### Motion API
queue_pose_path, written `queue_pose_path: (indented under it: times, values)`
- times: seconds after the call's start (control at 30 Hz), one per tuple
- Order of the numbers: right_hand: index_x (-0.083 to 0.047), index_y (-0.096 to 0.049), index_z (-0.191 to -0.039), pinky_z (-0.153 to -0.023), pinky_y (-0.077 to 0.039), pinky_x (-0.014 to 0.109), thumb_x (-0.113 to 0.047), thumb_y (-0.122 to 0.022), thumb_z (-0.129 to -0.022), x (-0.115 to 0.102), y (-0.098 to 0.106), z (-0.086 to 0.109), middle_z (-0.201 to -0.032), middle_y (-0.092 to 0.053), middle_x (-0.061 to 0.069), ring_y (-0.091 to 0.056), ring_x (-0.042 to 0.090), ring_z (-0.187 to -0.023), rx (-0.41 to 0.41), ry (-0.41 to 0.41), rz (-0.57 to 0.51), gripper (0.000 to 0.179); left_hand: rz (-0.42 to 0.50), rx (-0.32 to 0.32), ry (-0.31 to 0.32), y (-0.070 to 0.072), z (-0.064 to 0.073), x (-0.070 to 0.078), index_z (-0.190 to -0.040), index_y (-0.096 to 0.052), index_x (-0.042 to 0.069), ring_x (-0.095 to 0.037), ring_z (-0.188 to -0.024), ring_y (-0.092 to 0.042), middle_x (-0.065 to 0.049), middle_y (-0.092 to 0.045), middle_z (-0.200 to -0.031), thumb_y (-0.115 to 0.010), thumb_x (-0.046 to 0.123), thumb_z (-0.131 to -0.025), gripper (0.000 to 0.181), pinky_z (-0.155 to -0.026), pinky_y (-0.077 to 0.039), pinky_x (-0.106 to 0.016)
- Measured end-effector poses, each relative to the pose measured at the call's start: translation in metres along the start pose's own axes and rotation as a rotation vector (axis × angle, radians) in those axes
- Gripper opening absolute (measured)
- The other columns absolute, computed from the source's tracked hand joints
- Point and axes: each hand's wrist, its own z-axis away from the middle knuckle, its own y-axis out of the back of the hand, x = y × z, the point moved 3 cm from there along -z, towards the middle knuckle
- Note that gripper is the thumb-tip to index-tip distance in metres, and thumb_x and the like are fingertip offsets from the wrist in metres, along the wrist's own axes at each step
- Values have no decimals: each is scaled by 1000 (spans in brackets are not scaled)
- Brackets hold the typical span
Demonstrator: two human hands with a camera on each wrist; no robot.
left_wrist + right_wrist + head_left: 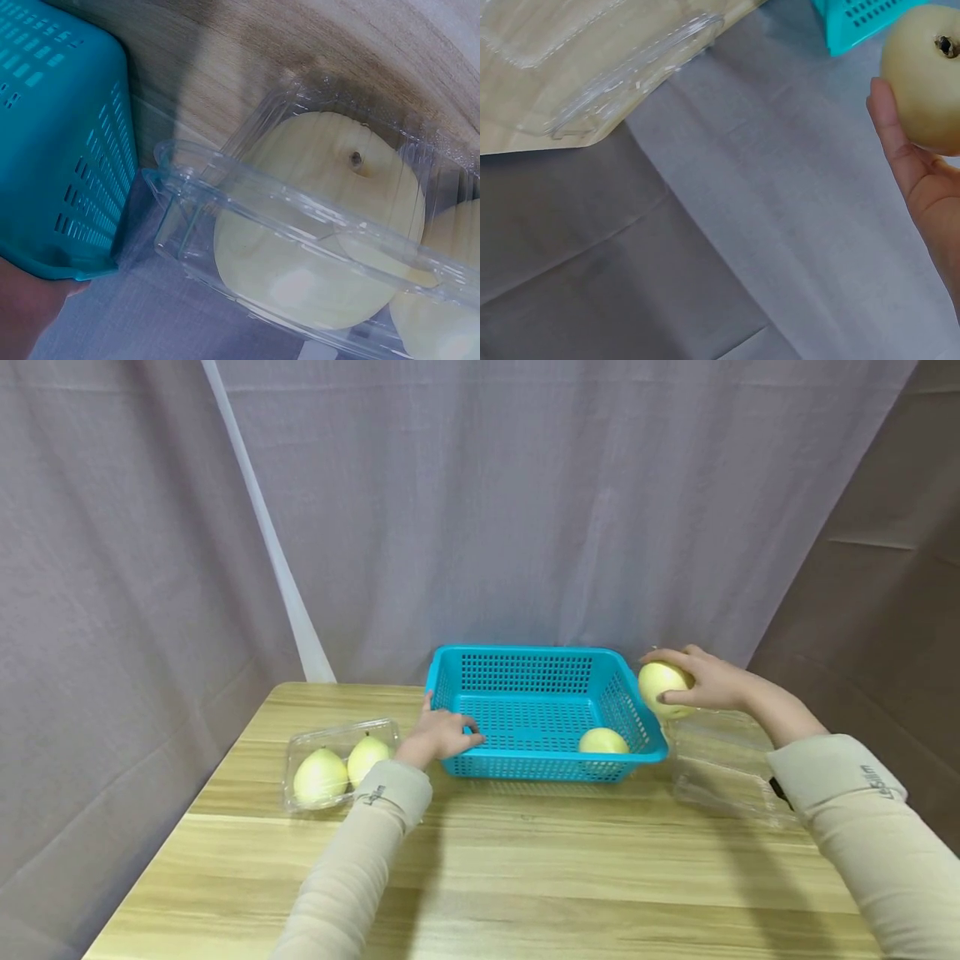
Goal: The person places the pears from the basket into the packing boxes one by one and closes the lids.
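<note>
My right hand (pixel 711 682) grips a pale yellow pear (pixel 660 683), raised by the right rim of a blue plastic basket (pixel 525 650). In the right wrist view, fingers curve around the underside of that pear (pixel 922 90), its dark end facing the camera. The left hand (pixel 438 733) holds the basket's left front corner, its fingers over the rim. One pear (pixel 603 741) lies inside at the front right corner. To the left, two more pears (pixel 321 777) sit in a clear plastic container (pixel 378 724), seen close up in the left wrist view.
Another clear plastic container (pixel 723 760) stands right of the basket, partly behind the right forearm. Everything rests on a wooden table (pixel 525 868). Grey curtains (pixel 525 510) hang right behind the basket and around the sides.
</note>
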Motion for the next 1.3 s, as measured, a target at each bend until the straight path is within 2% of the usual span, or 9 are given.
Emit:
queue_pose_path:
  times: [0.2,0.43,0.67,0.93,1.07,1.3]
  values:
    - [-6,-47,-131,-66,-42,35,-23,-65,-87,14,-2,11,-111,-51,24,-47,32,-95,7,-8,-1,50,4,1,-10,1,-1,2,-121,-63,30,-26,-122,-54,0,-67,-118,-39,52,-95,42,-116,4,-57]
    - [-5,-46,-131,-67,-43,40,-25,-64,-88,31,-6,25,-113,-49,26,-47,35,-97,4,-56,-13,50,13,-11,-24,1,-3,5,-122,-63,29,-28,-125,-52,-2,-64,-124,-39,52,-94,43,-116,3,-58]
    - [-3,-39,-135,-55,-48,32,-26,-62,-90,41,-14,32,-111,-40,31,-48,32,-86,-42,-121,-98,55,9,1,-14,-1,-4,3,-120,-63,29,-25,-119,-56,1,-68,-115,-40,52,-95,41,-116,3,-57]
    - [-3,-34,-135,-54,-51,32,-27,-60,-92,55,-26,37,-114,-36,34,-49,36,-88,-84,-162,-141,55,18,11,-3,-5,-3,1,-117,-64,31,-24,-119,-57,3,-70,-110,-42,53,-93,39,-116,4,-56]
    - [-1,-34,-135,-53,-52,34,-26,-60,-92,60,-29,42,-111,-38,32,-49,34,-88,-80,-162,-150,56,19,16,-2,-4,-4,1,-117,-64,31,-24,-119,-57,4,-69,-111,-43,54,-93,39,-117,4,-56]
    - [2,-36,-134,-49,-53,29,-23,-61,-91,68,-41,43,-98,-51,22,-55,22,-77,-66,-125,-185,56,23,16,0,-1,-1,-1,-118,-64,30,-24,-119,-56,4,-70,-106,-44,54,-93,40,-117,4,-56]
